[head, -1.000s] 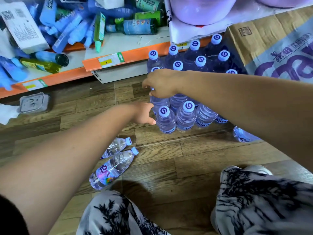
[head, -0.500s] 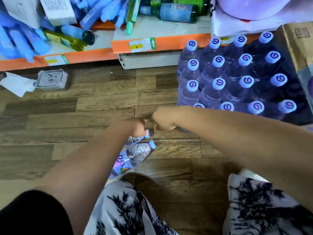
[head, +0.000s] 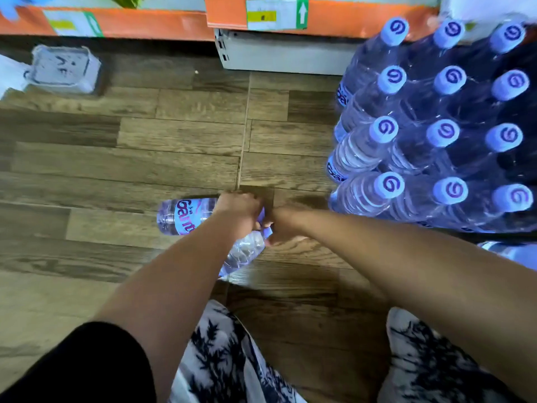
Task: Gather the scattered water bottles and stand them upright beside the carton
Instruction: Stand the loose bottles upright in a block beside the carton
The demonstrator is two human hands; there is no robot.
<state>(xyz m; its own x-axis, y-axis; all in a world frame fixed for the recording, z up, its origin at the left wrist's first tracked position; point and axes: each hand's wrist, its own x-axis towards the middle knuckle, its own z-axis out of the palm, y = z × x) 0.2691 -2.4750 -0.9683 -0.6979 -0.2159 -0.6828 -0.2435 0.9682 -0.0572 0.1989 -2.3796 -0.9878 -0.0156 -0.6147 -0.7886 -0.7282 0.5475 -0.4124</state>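
Observation:
Two clear water bottles lie on the wooden floor. The far bottle (head: 183, 215) shows its pink label, and my left hand (head: 236, 209) grips its neck end. The near bottle (head: 245, 251) points its blue cap up-right, where my right hand (head: 280, 225) pinches the cap end. Several upright bottles with blue caps (head: 436, 132) stand packed together at the right. The carton is out of frame.
An orange shelf edge (head: 145, 21) runs along the top with a white box (head: 279, 53) under it. A grey square plastic piece (head: 62, 69) lies at the top left. Another lying bottle (head: 511, 251) shows at the right edge. My patterned trousers (head: 229, 359) fill the bottom.
Both hands came down from the standing bottles to the two lying bottles and took hold of them. The view tilted down, so the shelf moved up.

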